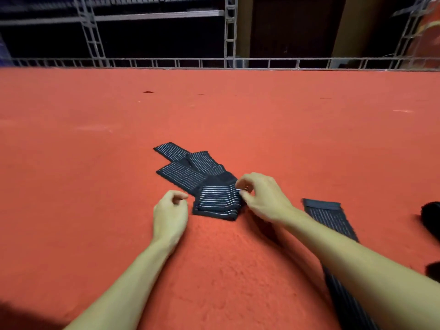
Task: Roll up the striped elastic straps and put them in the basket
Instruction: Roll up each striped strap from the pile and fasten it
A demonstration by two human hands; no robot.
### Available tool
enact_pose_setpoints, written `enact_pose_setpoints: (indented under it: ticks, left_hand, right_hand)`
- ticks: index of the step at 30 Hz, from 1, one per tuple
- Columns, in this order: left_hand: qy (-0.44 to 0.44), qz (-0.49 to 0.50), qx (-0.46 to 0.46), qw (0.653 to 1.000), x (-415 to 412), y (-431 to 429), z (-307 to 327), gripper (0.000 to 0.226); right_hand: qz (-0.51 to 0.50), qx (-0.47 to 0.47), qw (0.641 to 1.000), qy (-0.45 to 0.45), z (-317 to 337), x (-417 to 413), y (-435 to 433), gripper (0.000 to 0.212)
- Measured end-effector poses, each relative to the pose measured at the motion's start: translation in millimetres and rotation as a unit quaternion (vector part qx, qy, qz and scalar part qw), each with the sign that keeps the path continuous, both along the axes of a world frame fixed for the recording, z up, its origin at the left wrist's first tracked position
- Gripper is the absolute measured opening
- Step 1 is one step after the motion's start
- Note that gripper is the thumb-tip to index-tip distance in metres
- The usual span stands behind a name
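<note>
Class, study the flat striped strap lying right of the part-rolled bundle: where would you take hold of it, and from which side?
Probably pinch the flat strap at the plain band on its far end, coming from above and beyond. That short edge lies bare; nearer in, the right forearm crosses over it.

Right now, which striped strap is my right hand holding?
The folded strap at the front of the pile: your right hand pinches its right edge. The straps behind it and the long flat strap on the right are in neither hand.
</note>
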State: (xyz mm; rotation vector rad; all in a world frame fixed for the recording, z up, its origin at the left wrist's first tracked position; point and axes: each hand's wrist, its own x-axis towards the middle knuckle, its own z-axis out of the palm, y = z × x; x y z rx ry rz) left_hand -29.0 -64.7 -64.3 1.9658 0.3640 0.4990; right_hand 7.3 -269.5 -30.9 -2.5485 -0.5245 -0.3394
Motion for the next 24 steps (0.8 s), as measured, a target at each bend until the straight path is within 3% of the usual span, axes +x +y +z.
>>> enact_pose_setpoints:
  ticks: [7, 9, 12, 15, 20, 24]
  left_hand:
    - [0.053, -0.059, 0.153, 0.985, 7, -2, -8, 0.023]
    - [0.054, -0.074, 0.178, 0.98, 4, -3, -6, 0.028]
    - [0.054, -0.096, 0.183, 0.977, 3, -3, -5, 0.025]
    - [0.044, -0.107, 0.18, 0.977, 1, -4, -4, 0.024]
    - [0.016, -0.1, 0.17, 0.98, -2, -5, -4, 0.027]
    - [0.024, -0.09, 0.169, 0.981, 0, -6, -5, 0.037]
  right_hand:
    - [-0.026, -0.116, 0.99, 0.082, -11, 30, 38, 0.05]
    - [-0.033, -0.089, 0.992, 0.088, -11, 25, 32, 0.043]
    - [-0.006, -0.038, 0.997, 0.068, -8, 16, 15, 0.01]
    - [0.025, -0.019, 0.998, 0.059, -4, 3, -5, 0.009]
    - [0.078, -0.088, 0.993, 0.028, 3, -15, -50, 0.028]
    - [0.11, -0.122, 0.985, 0.061, 4, -30, -73, 0.025]
